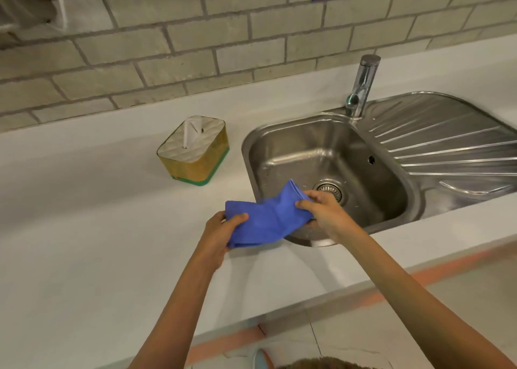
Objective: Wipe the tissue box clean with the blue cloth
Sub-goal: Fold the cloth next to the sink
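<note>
Both hands hold the blue cloth [268,217] over the near-left rim of the sink [330,156]: left hand [221,229] fingers [239,218] clamped on its left end, right hand [321,209] fingers [303,204] pinched shut on the right end, cloth bunched and sagging between them. Tissue box [193,150] sits on the counter [84,229] beyond the left fingers, up and away toward the wall, well apart from the cloth, untouched; a tissue [191,131] sticks up from the top slot. Step in hand looks like readying the cloth, wiping not begun. To do it well: fold the cloth into a flat pad under one hand's fingers, steady the box with the other so it doesn't slide, wipe lid then sides, keep clear of the tissue so it doesn't get dragged out or damp
</note>
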`<state>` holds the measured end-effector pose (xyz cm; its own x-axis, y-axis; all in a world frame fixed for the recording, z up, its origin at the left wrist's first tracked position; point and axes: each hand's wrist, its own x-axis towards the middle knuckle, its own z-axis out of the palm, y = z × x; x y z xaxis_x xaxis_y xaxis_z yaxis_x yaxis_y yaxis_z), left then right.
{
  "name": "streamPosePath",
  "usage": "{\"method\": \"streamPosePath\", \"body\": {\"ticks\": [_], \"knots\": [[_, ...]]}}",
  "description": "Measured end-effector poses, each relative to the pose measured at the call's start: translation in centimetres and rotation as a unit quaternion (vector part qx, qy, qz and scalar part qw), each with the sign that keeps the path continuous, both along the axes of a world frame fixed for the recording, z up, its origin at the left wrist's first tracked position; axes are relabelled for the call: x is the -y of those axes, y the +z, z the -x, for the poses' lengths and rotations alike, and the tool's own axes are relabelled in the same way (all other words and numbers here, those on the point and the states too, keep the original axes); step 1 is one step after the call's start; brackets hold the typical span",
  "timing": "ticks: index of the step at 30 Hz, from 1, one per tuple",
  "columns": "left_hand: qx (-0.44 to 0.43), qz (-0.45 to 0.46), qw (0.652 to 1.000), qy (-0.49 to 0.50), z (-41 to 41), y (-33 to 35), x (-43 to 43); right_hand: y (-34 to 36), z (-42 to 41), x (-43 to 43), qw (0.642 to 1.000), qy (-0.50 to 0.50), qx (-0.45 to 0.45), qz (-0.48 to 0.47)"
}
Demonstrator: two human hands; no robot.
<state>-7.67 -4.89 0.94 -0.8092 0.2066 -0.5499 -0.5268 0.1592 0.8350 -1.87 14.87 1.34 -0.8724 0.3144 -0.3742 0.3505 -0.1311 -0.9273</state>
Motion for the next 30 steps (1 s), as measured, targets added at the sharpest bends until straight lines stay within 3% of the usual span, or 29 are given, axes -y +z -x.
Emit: {"method": "streamPosePath", "body": {"ticks": [15,23,30], "knots": [[-0.080,0.095,0.988,-0.089,-7.7,-2.5,-5.1,-2.2,-10.6,-8.1,0.979,-0.037,0.104,-0.170],[-0.210,0.279,0.933,-0.089,-9.2,-4.2,-6.2,-4.2,-11.4,-8.9,0.930,0.023,0.150,-0.335],[-0.222,0.339,0.910,-0.085,-9.1,-4.5,-6.5,-4.9,-11.3,-9.7,0.918,0.021,0.173,-0.356]]}}
